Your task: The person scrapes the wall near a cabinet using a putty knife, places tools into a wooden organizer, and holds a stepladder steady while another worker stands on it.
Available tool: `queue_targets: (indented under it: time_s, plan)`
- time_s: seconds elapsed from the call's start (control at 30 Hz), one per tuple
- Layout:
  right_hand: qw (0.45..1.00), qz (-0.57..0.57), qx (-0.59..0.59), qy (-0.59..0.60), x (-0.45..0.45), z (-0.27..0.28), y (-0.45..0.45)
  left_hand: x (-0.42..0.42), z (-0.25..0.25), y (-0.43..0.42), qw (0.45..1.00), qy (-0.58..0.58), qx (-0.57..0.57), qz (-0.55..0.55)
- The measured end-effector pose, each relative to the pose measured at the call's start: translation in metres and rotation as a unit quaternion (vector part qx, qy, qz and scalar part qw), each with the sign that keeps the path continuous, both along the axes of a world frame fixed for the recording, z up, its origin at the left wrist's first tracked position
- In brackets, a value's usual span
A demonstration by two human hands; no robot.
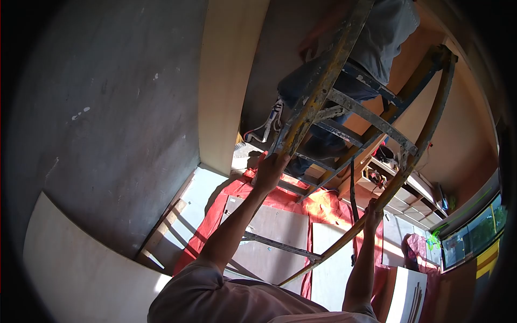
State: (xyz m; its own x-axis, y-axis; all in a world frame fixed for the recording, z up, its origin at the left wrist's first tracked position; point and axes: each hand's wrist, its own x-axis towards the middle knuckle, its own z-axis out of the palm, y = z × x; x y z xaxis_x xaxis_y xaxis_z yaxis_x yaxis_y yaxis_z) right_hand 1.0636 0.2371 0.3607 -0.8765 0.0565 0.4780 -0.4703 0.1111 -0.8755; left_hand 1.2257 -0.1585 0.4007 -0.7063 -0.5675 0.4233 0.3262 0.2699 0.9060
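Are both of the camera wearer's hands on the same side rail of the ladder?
No, the left hand grips the left rail, while the right hand holds the right rail.

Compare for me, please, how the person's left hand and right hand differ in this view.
The left hand grips the left rail of the ladder; the right hand grips the right rail. In the picture, the left hand sits higher than the right hand. Both are closed on the same ladder.
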Motion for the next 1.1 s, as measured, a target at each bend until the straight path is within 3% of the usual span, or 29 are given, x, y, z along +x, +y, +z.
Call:
queue_targets:
  time_s: [0.3, 0.67, 1.1]
  plan:
    - [1.0, 0.01, -0.01, -0.004, 0.001, 0.001, 0.0, -0.006, -0.006, -0.001, 0.999, 0.023, -0.033, 0.026]
    - [0.999, -0.036, 0.019, -0.024, 0.012, 0.01, -0.005, -0.012, -0.014, -0.002, 1.0, 0.011, 0.02, -0.002]
    - [0.999, -0.027, 0.016, 0.039, 0.01, 0.008, -0.007, -0.028, -0.04, -0.013, 0.999, -0.042, -0.01, 0.0]
